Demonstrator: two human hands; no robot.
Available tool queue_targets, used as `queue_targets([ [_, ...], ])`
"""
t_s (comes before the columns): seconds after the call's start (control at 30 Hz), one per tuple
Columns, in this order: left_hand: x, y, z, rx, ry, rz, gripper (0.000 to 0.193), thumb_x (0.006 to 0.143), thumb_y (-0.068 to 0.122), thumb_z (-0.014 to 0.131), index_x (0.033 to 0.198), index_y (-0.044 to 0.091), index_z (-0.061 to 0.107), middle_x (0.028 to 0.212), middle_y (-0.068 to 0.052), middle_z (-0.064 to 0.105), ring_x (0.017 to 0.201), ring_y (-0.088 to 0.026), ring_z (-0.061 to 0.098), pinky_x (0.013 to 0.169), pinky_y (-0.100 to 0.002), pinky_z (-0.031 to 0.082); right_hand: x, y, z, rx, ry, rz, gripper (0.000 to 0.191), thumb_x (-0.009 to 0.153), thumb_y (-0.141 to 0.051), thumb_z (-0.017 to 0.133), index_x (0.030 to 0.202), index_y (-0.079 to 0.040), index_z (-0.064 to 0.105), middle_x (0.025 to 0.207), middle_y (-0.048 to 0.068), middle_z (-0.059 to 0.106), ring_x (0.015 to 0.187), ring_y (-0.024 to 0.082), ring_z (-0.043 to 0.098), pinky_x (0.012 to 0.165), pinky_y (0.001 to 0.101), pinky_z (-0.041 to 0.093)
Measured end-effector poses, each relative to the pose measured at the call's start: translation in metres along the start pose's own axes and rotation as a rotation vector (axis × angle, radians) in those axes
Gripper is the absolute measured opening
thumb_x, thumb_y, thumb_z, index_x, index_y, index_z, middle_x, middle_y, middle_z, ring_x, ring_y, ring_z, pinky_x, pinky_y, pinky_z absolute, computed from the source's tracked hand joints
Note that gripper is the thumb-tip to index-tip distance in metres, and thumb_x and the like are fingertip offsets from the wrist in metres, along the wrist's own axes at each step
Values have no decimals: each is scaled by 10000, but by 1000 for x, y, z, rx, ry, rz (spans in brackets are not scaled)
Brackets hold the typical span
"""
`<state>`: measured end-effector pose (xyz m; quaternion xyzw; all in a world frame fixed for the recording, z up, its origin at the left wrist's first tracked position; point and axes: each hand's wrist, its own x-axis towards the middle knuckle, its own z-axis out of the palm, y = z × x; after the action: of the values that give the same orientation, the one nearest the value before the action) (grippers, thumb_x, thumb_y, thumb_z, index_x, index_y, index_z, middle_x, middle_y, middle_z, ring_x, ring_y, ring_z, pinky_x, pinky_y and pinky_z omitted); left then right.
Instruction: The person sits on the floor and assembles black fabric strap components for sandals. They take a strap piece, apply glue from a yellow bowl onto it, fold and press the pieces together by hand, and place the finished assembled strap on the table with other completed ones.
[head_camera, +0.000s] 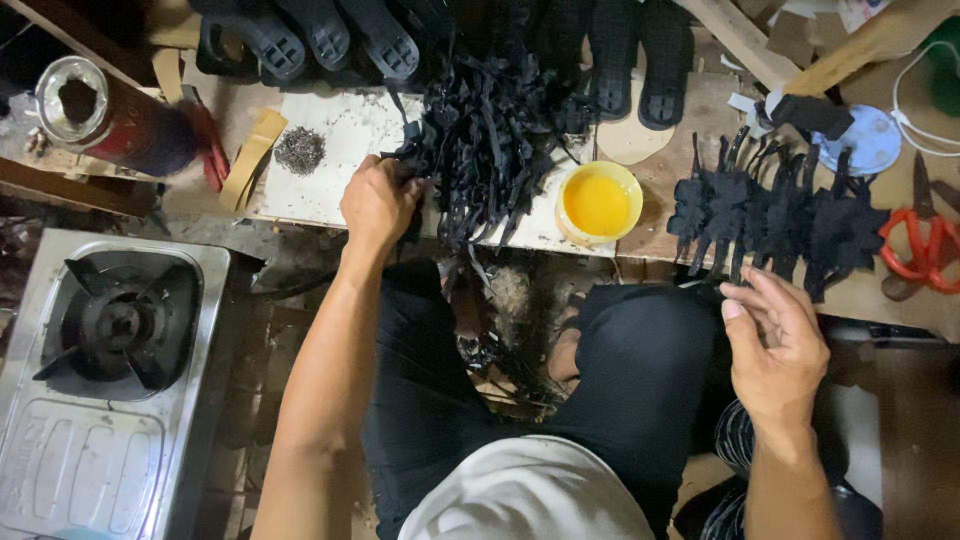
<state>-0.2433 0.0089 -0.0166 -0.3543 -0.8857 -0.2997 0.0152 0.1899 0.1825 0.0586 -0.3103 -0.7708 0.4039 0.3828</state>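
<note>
Head view: left hand (377, 203) gripping black straps (490, 140), right hand (775, 340) open

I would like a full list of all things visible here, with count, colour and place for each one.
pile of straps: one heap, black, middle of the white board
row of strap pieces: one row, black, right of the bowl
bowl of glue: one, yellow, between heap and row
shoe soles: several, black, along the top edge
scissors: one, red handles, far right
tin can: one, red with open silver top, upper left
gas stove: one, silver with black burner, lower left
small grey heap: one, grey, on the board's left part
left hand: at the pile of straps
right hand: open, palm up, below the row, holding nothing
</note>
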Motion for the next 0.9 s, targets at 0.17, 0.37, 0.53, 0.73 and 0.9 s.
queue_targets([
  [0.17,-3,5,-6,9,66,64,211,744,135,814,933,56,763,976,-179,669,920,-403,633,755,-499,522,2,-5,11,9,-27,7,372,1006,96,627,1374,73,581,1399,158,589,1192,227,682,1006,307,562],
  [0.37,-5,6,-23,-163,108,16,103,866,116,757,941,45,758,950,-155,697,906,-337,645,806,-458,514,3,-8,22,1,-65,-10,381,985,100,637,1361,71,588,1377,165,602,1165,224,684,999,306,564],
  [0.53,2,14,-22,-151,262,128,202,875,129,763,1040,13,755,932,-157,703,902,-359,629,802,-468,496,5,-12,33,16,-111,-26,384,967,98,644,1346,59,596,1356,167,614,1154,224,686,973,306,573],
  [0.73,20,19,-16,-4,82,51,162,799,207,807,857,58,779,933,-175,695,868,-384,635,734,-477,509,3,-24,41,-82,-142,-67,370,938,69,668,1304,41,629,1290,163,649,1110,217,703,929,304,586],
  [0.9,2,10,-34,-340,185,37,125,905,143,780,960,32,767,945,-140,695,849,-269,661,731,-384,540,-1,-26,36,-107,-149,-25,368,934,38,678,1299,34,640,1289,161,660,1092,212,709,911,295,588],
])
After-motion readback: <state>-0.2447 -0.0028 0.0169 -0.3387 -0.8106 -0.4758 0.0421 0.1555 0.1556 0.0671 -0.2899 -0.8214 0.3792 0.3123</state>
